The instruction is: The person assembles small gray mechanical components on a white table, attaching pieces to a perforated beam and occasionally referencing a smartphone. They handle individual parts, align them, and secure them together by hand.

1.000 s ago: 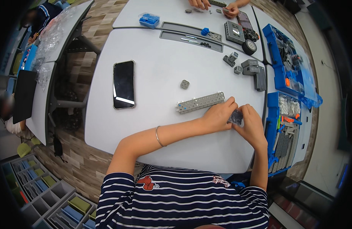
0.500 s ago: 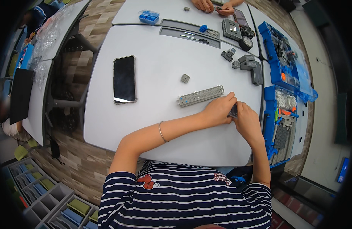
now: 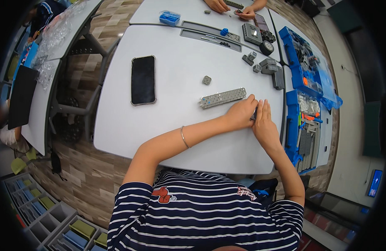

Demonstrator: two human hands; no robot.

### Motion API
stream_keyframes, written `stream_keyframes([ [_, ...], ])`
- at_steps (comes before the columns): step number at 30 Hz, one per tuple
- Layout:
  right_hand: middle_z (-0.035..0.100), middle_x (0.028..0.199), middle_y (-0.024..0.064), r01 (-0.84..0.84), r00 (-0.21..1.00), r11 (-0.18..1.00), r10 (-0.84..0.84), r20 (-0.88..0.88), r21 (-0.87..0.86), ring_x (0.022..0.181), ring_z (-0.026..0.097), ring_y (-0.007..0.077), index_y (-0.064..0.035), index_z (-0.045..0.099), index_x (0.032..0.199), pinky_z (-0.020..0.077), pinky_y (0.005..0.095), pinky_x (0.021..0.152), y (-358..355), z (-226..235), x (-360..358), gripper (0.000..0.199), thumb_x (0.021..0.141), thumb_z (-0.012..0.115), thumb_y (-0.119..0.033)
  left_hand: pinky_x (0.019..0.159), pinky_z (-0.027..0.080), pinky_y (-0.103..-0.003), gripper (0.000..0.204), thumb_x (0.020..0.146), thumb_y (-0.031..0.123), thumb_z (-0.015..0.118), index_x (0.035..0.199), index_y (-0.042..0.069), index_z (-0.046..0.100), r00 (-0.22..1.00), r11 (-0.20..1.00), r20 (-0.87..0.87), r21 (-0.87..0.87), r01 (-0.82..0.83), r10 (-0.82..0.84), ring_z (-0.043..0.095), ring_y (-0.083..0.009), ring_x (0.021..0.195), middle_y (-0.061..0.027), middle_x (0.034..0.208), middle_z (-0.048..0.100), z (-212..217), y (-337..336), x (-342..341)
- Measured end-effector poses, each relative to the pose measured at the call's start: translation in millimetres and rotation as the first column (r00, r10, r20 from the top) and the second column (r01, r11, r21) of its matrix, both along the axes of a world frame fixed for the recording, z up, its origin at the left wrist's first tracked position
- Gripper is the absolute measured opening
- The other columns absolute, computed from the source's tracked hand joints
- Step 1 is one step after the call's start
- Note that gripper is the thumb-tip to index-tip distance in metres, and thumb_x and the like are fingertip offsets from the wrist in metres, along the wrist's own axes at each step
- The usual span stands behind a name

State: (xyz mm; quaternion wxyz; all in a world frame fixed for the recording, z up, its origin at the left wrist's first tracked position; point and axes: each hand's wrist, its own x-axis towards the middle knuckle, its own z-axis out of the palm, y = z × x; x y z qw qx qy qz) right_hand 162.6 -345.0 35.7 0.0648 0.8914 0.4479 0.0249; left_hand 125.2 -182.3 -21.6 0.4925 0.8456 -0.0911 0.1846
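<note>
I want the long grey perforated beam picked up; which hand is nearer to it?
The left hand: its fingertips lie just off the long grey perforated beam's right end. The right hand sits farther right.

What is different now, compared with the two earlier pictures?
Almost nothing. Both hands, left hand and right hand, remain pressed together around a small dark part on the white table. The grey perforated beam, small grey square piece and black phone have not moved.

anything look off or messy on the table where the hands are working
Nothing stands out. Both hands, left and right, close around a small dark part at the table's right edge. The grey perforated beam, small grey block and black phone lie flat. Nothing is spilled or visibly broken.
</note>
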Motion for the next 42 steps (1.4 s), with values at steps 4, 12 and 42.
stream_keyframes([
  [4,0.036,0.158,0.0371,-0.105,0.993,0.993,0.101,0.064,0.052,0.149,0.039,0.0476,0.0137,0.031,0.155,0.0646,0.0374,0.085,-13,-10,4,0.068,0.095,0.058,-0.005,0.078,0.058,-0.047,0.052,0.070,0.014,0.084,0.109,-0.006,0.056,0.999,1.000,-0.049,0.016,0.011,-0.010,0.066,-0.0402,0.090,-0.0213,0.109,0.054,-2,1,1],
  [12,0.054,0.147,0.0295,-0.278,0.956,0.926,0.240,0.170,0.255,0.142,0.050,0.0439,0.0099,0.046,0.149,0.0481,0.0477,0.113,-28,-22,17,0.062,0.097,0.069,-0.015,0.086,0.057,-0.044,0.054,0.072,0.011,0.086,0.117,-0.002,0.059,0.996,0.998,-0.068,-0.042,0.052,-0.054,0.066,-0.0386,0.100,-0.0191,0.113,0.055,-3,6,2],
  [42,0.069,0.083,0.0045,0.645,0.716,0.201,0.177,-0.675,0.737,0.076,0.060,0.0099,0.0003,0.070,0.096,0.0474,0.0257,0.073,0,-52,56,0.044,0.111,0.054,-0.038,0.089,0.057,-0.041,0.083,0.080,0.006,0.081,0.151,0.000,0.038,0.998,0.999,-0.059,-0.052,-0.012,0.009,0.066,-0.0367,0.108,-0.0217,0.133,0.055,45,6,-67],
])
